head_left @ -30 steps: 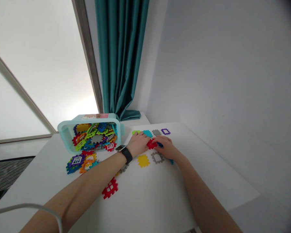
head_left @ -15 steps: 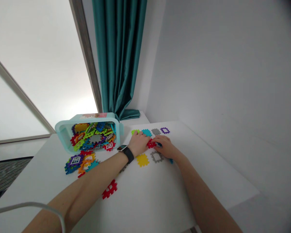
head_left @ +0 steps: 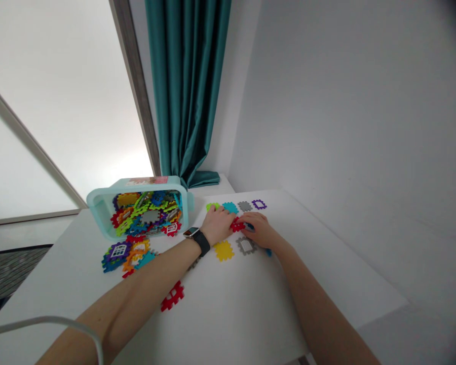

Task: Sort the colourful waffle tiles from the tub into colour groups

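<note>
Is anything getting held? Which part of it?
The right grip is at the right edge of a red piece, over a blue piece; the left grip is at the red one's left edge. Firm hold or just touching, I can't tell.

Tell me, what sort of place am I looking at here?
Probably a room in a home, though that is a guess: a long teal curtain, a white table, and a tub on its side, filled with colourful toothed pieces that look like toys.

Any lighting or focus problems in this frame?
Head view: pale glare on the white panel left of the curtain; head view: dark, blurred right-hand corners; head view: fine detail too soft on the red piece between left hand and right hand.
</note>
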{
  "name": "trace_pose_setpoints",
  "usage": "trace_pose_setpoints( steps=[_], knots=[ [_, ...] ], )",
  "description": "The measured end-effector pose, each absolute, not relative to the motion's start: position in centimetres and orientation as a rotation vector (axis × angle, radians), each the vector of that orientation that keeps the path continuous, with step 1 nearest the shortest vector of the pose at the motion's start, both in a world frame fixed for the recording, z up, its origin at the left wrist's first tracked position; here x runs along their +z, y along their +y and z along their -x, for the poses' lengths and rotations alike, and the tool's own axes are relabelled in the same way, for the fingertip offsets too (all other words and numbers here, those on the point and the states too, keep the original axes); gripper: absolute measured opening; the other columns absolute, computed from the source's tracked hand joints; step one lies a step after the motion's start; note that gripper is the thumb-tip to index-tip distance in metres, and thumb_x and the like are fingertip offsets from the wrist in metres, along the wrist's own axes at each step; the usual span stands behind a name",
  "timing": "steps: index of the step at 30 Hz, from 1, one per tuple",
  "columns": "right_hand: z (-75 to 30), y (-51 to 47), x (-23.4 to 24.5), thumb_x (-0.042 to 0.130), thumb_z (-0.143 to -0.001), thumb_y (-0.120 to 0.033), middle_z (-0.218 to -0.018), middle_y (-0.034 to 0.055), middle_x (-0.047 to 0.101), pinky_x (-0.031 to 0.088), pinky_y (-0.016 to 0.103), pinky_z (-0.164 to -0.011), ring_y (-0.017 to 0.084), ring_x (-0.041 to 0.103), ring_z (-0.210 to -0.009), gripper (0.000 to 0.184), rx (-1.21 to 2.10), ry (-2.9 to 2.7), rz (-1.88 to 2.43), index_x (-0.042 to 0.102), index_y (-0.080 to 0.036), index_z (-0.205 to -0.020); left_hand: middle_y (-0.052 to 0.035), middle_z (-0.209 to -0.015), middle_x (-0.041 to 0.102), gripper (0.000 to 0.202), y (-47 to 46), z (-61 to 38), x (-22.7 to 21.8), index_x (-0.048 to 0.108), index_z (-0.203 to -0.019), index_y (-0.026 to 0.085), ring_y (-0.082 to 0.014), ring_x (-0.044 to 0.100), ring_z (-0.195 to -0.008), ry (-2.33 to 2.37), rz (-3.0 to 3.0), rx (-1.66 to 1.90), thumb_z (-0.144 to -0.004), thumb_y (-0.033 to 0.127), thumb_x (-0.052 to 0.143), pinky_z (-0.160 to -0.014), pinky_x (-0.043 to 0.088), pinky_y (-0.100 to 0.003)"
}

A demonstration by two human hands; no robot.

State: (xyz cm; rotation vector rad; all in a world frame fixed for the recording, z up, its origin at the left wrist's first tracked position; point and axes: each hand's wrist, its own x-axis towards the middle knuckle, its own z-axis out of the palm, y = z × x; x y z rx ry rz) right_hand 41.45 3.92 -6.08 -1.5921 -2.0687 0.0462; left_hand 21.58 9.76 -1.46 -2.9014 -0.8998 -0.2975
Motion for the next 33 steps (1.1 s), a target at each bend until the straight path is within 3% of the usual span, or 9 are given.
trace_pose_setpoints(
  steps=[20, 33],
  knots=[
    [-40.7, 3.6, -5.0, 0.059, -0.085, -0.023, -0.117, 0.0089, 0.073, 0.043, 0.049, -0.106, 0.027, 0.063, -0.114, 0.026, -0.024, -1.943, 1.556, 0.071, -0.024, -0.108, -0.0074, -0.106, 0.070, 0.017, 9.7, -19.9, 0.8, 0.064, -0.099, 0.022, -0.0270, 0.059, -0.107, -0.917, 2.975, -0.377, -0.093, 0.033, 0.053, -0.092, 0.043, -0.042],
    [-32.7, 2.2, -1.4, 0.050, -0.094, -0.021, -0.109, 0.0085, 0.074, 0.049, 0.044, -0.098, 0.024, 0.066, -0.105, 0.024, 0.079, -2.046, 1.343, 0.070, -0.023, -0.107, -0.0071, -0.099, 0.071, 0.017, 6.8, -10.1, 4.0, 0.064, -0.099, 0.020, -0.0240, 0.064, -0.095, -1.025, 2.915, -0.570, -0.095, 0.028, 0.050, -0.089, 0.046, -0.038]
  ],
)
